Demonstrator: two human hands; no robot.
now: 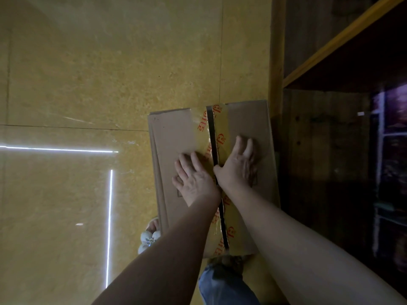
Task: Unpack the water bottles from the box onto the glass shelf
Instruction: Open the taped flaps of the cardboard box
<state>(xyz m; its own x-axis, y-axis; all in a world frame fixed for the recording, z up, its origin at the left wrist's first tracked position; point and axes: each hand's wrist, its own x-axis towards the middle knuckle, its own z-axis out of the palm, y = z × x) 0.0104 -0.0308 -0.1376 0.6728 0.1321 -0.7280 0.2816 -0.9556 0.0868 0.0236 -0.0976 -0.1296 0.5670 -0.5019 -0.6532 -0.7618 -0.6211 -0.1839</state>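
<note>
On the floor, the box looks heavy. Both flat hands, left hand and right hand, press its stiff flaps by the slit.

Matt cardboard box, glossy tape, polished floor.

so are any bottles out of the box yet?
No: the box lies on the floor with both flaps down, only a dark slit between them, the left hand and right hand flat on top; no bottles visible.
</note>
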